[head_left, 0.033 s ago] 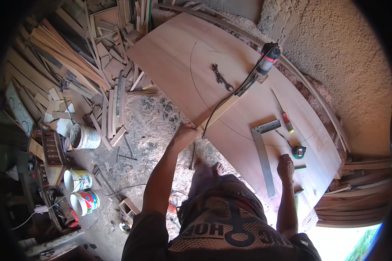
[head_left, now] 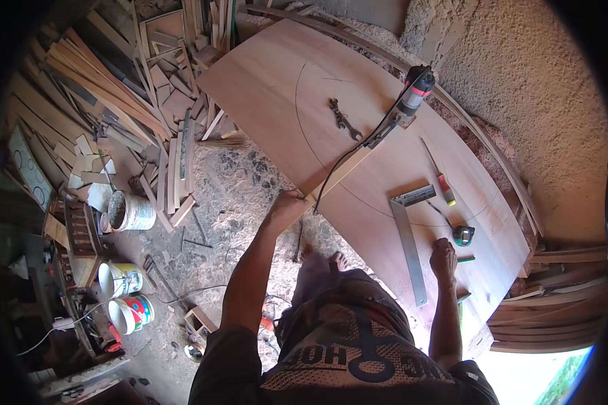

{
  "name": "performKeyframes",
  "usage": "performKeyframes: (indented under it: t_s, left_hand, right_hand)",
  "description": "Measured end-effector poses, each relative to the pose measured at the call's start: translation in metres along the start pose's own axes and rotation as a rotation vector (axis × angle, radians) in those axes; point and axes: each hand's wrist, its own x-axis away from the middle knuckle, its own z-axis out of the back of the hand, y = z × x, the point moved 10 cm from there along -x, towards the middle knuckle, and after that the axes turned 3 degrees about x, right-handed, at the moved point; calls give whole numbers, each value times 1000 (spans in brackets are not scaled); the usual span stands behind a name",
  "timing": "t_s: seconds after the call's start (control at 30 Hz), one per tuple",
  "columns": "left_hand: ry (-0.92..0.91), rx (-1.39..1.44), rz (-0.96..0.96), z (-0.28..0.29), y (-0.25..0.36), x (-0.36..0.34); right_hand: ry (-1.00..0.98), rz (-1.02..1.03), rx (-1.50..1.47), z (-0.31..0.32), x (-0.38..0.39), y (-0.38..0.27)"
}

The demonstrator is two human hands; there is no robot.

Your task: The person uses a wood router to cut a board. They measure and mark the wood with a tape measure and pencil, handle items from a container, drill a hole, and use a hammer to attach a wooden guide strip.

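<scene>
My left hand (head_left: 285,208) grips the near end of a light wooden strip (head_left: 344,169) lying across a large curved plywood board (head_left: 250,81) with pencilled arcs. A router (head_left: 413,94) sits at the strip's far end, its black cord running along it. My right hand (head_left: 443,253) is curled on the board just below a tape measure (head_left: 463,235); whether it holds anything is unclear. Beside it lie a steel square (head_left: 408,250) and a green pencil (head_left: 465,258). A screwdriver-like tool (head_left: 448,192) and two spanners (head_left: 341,118) also lie on the board.
Offcuts and strips (head_left: 101,88) are piled at the left, with several buckets (head_left: 121,279) on the dusty floor (head_left: 230,175). Curved laminated strips (head_left: 554,310) are stacked at the lower right. A rough wall (head_left: 520,81) rises behind the board. A cord (head_left: 203,291) crosses the floor.
</scene>
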Motion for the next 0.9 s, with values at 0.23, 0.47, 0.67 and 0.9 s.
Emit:
performKeyframes:
  t_s: [0.23,0.47,0.67,0.9]
  left_hand:
    - [-19,-305,-262,8,-23,-35]
    - [61,-1059,-711,-3,6,-32]
    - [50,-826,-481,4,7,-35]
    - [83,-1557,-883,-35,29,-15]
  right_hand:
    - [-185,-99,125,-4,-16,-4]
    - [-214,-144,116,-8,-18,4]
    - [-169,-162,31,-6,-17,8]
    - [-141,-177,-50,-8,-14,14]
